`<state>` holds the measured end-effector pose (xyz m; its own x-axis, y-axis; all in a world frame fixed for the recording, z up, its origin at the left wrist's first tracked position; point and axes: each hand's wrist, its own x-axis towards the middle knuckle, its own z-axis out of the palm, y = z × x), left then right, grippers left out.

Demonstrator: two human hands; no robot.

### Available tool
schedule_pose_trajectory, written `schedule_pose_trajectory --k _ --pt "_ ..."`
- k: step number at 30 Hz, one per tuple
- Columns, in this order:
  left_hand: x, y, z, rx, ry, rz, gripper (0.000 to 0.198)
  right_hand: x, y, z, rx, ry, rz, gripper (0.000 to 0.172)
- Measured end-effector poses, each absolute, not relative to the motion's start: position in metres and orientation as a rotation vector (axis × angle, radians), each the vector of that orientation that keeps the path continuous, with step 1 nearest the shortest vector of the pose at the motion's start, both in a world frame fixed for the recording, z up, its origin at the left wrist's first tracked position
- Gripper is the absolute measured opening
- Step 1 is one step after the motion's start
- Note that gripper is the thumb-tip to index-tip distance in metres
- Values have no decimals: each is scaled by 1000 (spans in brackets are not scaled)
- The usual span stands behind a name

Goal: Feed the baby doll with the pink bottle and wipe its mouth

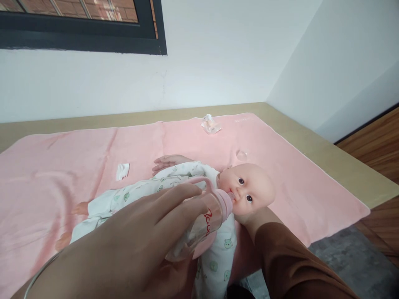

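A baby doll (252,187) in white pyjamas with green animal prints lies on its back, its head toward the right. My left hand (149,220) reaches in from the lower left, closed around a clear baby bottle (204,226) with a pink collar and pink handles. The bottle is tilted, and its teat touches the doll's mouth. My right forearm, in a brown sleeve, passes under the doll's head and neck. Beyond the doll's far side my right hand (171,161) shows, fingers stretched out along its sleeve; the palm is hidden.
A pink blanket (134,143) covers most of the wooden tabletop (289,133). On it lie a crumpled clear wrapper (211,124), a folded white tissue (122,171) and a clear bottle cap (242,155). A white wall with a dark-framed window (93,35) stands behind.
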<state>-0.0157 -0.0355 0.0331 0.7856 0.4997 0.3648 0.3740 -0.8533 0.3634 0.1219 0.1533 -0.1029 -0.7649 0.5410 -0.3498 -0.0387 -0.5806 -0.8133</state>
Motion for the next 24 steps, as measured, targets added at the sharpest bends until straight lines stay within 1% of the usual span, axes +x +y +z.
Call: schedule_pose_trajectory --k 2,5,9,18,24 --pt "-15 -36 33 2708 676 672 68 122 155 -106 -810 -1134 2430 35" --pt "-13 -36 33 2710 697 658 68 122 156 -108 -799 -1106 2435 36" --pt "-14 -36 34 2710 687 681 62 121 157 -109 -802 -1095 2446 35" --pt "-11 -27 38 2642 697 658 67 123 153 -106 -819 -1111 2420 32" --pt "-11 -30 37 2675 686 709 68 123 163 -120 -765 -1185 2408 40"
